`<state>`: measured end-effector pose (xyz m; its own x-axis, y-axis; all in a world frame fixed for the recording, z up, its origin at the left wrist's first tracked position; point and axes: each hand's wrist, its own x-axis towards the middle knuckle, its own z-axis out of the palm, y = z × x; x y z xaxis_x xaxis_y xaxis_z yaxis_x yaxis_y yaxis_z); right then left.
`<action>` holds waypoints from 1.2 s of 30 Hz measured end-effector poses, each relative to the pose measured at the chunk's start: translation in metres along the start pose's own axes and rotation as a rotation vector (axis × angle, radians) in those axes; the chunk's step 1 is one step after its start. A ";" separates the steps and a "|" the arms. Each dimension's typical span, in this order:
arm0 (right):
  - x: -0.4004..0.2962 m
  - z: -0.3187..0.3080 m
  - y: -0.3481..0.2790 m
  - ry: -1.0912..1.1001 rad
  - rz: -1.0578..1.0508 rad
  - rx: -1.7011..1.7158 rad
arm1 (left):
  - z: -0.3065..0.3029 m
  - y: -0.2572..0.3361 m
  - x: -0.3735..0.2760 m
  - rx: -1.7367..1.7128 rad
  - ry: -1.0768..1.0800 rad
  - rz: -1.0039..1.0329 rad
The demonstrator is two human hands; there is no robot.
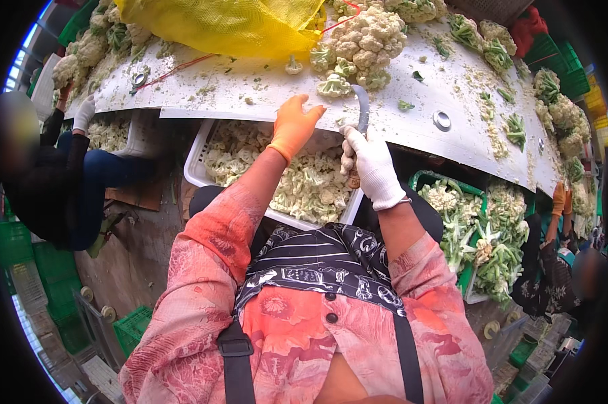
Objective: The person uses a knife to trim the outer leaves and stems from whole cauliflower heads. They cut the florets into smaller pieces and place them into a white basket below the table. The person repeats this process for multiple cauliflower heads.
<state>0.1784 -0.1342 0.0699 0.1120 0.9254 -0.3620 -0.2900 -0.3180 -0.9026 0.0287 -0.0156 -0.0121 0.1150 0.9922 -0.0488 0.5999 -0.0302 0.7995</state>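
Note:
My left hand (295, 125), in an orange rubber glove, hovers with fingers apart at the near edge of the white tabletop (223, 93). It holds nothing. In a white knit glove, my right hand (377, 164) grips the wooden handle of a curved knife (363, 107), its blade pointing away from me. Just beyond the blade tip lie several cut cauliflower florets (334, 85), beside a large cauliflower head (368, 38). Below my hands, a white plastic crate (197, 159) holds many cut florets (309, 187), partly hidden by my left forearm.
A yellow mesh bag (223, 25) lies at the back. Green crates (478, 242) of trimmings stand at right, under the table edge. More cauliflower heads (561, 108) line the table's right side. One person (46, 166) sits at left, another (551, 272) at right.

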 end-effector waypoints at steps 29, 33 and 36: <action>-0.015 0.051 0.038 0.188 -0.605 -0.874 | -0.067 -0.006 -0.104 -1.394 -0.578 -0.081; -0.041 0.068 0.017 0.214 -0.539 -0.653 | -0.060 -0.022 -0.092 -1.788 -0.704 -0.216; -0.051 0.058 0.036 0.122 -0.625 -0.685 | -0.058 -0.025 -0.088 -2.009 -0.776 -0.254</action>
<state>0.1073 -0.1810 0.0693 0.1692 0.9538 0.2484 0.4760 0.1416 -0.8679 -0.0424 -0.0949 0.0074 0.7104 0.7035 0.0205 -0.7016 0.7056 0.0990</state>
